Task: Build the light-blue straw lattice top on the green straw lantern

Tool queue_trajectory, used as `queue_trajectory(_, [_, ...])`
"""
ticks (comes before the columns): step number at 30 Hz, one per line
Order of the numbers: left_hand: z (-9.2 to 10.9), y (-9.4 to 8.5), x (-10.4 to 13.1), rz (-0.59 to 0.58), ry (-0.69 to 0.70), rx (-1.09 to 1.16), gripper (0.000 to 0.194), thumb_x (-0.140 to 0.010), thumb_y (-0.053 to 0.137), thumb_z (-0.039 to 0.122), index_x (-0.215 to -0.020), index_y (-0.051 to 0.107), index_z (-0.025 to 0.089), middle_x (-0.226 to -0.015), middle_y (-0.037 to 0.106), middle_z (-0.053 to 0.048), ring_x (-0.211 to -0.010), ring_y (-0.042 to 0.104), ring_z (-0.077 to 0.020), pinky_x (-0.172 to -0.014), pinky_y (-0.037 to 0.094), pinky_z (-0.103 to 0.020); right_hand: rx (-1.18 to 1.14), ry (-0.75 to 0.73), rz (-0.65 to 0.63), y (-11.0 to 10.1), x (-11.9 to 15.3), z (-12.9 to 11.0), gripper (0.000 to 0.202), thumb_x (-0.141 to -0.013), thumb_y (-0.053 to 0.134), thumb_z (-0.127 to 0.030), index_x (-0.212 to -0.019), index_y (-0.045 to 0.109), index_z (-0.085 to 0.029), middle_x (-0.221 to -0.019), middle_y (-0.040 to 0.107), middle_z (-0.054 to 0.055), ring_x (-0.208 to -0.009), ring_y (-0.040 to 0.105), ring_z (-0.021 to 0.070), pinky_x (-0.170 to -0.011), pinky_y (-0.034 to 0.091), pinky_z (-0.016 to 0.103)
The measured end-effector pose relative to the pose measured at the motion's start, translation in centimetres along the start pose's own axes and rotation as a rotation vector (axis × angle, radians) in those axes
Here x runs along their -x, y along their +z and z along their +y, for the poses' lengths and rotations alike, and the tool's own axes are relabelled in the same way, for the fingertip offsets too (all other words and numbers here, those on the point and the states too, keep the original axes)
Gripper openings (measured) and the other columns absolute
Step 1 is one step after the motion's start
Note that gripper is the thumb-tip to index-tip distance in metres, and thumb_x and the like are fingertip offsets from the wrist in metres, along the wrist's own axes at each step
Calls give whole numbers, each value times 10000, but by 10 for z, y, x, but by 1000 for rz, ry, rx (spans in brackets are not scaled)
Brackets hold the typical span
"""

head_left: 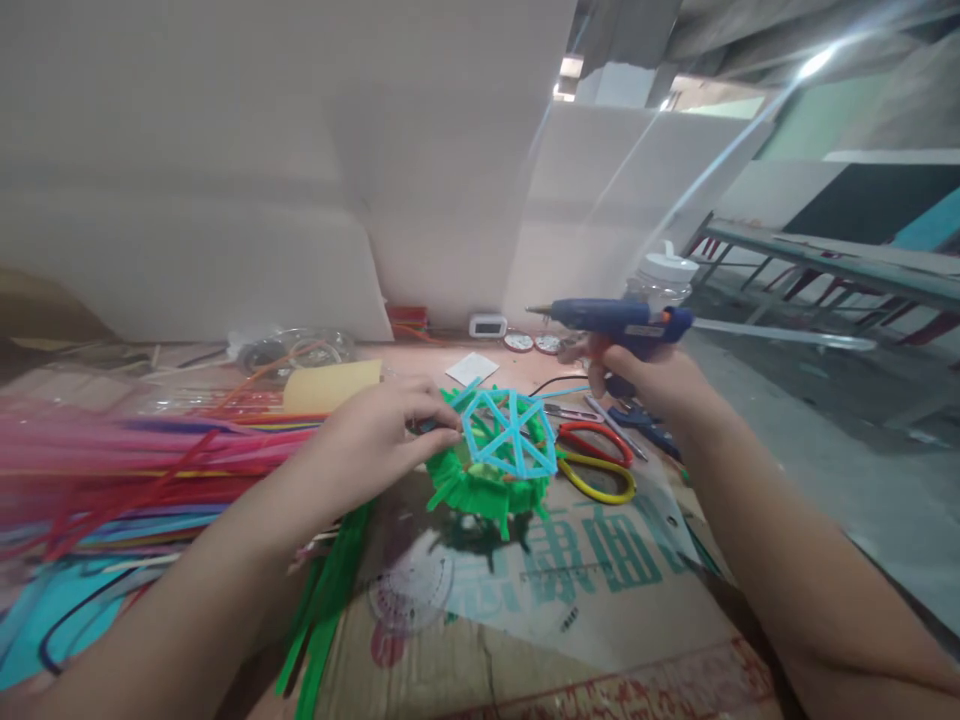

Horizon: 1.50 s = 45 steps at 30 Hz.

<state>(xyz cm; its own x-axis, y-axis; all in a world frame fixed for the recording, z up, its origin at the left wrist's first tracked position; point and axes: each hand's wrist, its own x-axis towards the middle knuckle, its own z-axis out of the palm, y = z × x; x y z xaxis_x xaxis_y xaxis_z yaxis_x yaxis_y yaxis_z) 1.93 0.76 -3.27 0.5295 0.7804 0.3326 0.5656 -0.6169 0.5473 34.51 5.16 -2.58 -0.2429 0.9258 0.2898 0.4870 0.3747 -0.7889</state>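
Cardboard [420, 660] is lying nearest, its printed face apparently serving as a work mat, w/ loose green strips [330, 590] trailing over its L side, prob. for easy reach. Just beyond, a fuzzy green piece [487, 495] is sitting mid-bench, w/ a light-blue spoked lattice [514, 432] lying across its top. L hand [390, 435] is pinching the piece's L rim between thumb & fingers, seemingly steadying it while leaving the spokes uncovered. Bright strips [187, 465] are spreading out blurred at far L, off the working spot. Scissors [600, 497] are resting just R of the piece, handles showing, w/ pliers [652, 430] lying farther R, prob. so both are staying w/in R-side reach. R hand [645, 375] is wrapping round the grip of a blue glue gun [600, 316], holding it up & approx. level, nozzle pointing L & well clear of the L fingers; whether the trigger is being squeezed, can't tell. Farther back, a white card [472, 368] is lying flat, a small digital clock [488, 325] is facing the worker, & white panels [442, 220] are standing behind, maybe screening the bench from the tables [825, 260] beyond.
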Motion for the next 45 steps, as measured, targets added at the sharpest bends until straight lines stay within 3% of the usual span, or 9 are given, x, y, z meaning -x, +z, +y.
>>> queue_trajectory(5, [8, -4, 8, -5, 20, -90, 170, -921, 615, 295, -872, 769, 244, -866, 697, -2, -800, 629, -166, -719, 436, -289, -241, -155, -262, 0, 35, -23, 285, -861, 741, -454, -993, 714, -203, -923, 762, 73, -779, 703, 180, -715, 575, 292])
queue_trajectory(10, [14, -2, 10, -8, 45, -130, 159, -932, 619, 278, -875, 762, 241, -856, 676, -3, -791, 616, -162, -690, 418, -278, -126, -239, -348, 5, 44, -38, 341, -844, 731, -544, -841, 714, -204, -786, 711, 46, -721, 674, 175, -633, 556, 269])
queue_trajectory(16, [18, -1, 11, 5, 64, -170, 155, -929, 616, 264, -876, 757, 229, -862, 688, -16, -811, 629, -173, -690, 430, -280, 27, -218, -283, 14, 44, -40, 389, -784, 774, -578, -850, 705, -201, -739, 681, 18, -665, 628, 159, -573, 485, 256])
queue_trajectory(22, [21, -1, 10, 9, 68, -192, 186, -935, 606, 301, -869, 761, 225, -858, 692, -22, -803, 641, -175, -673, 440, -280, 85, -194, -260, 17, 46, -46, 408, -767, 749, -637, -723, 684, -236, -622, 628, -1, -584, 576, 158, -539, 469, 273])
queue_trajectory(26, [21, 0, 10, 13, 77, -199, 183, -938, 606, 301, -880, 763, 227, -874, 695, -22, -820, 641, -178, -689, 443, -283, 69, -206, -221, 17, 45, -47, 413, -745, 780, -621, -890, 715, -240, -740, 687, 9, -695, 639, 182, -624, 519, 281])
queue_trajectory(32, [21, 0, 11, 14, 93, -201, 187, -956, 599, 283, -892, 762, 214, -877, 684, -19, -816, 635, -171, -690, 433, -281, 70, -236, -256, 19, 46, -46, 406, -788, 755, -596, -715, 635, -216, -613, 571, -21, -550, 502, 128, -525, 427, 259])
queue_trajectory(36, [22, 0, 11, 7, 83, -217, 180, -951, 603, 280, -898, 763, 217, -883, 687, -23, -825, 639, -178, -691, 433, -283, 81, -176, -222, 22, 45, -48, 428, -757, 761, -620, -711, 610, -222, -646, 603, -8, -587, 543, 151, -528, 440, 270])
queue_trajectory(41, [23, -1, 11, -1, 75, -231, 173, -942, 606, 275, -889, 763, 225, -873, 694, -24, -810, 641, -177, -672, 437, -281, 41, -190, -291, 23, 41, -55, 355, -762, 778, -562, -706, 629, -244, -636, 602, -17, -600, 572, 163, -579, 504, 279])
queue_trajectory(45, [21, 0, 12, 13, 95, -230, 167, -946, 612, 278, -899, 763, 223, -881, 695, -23, -820, 641, -179, -686, 438, -285, 28, -178, -274, 24, 41, -54, 320, -752, 793, -544, -832, 692, -252, -748, 688, 6, -680, 627, 190, -637, 545, 298])
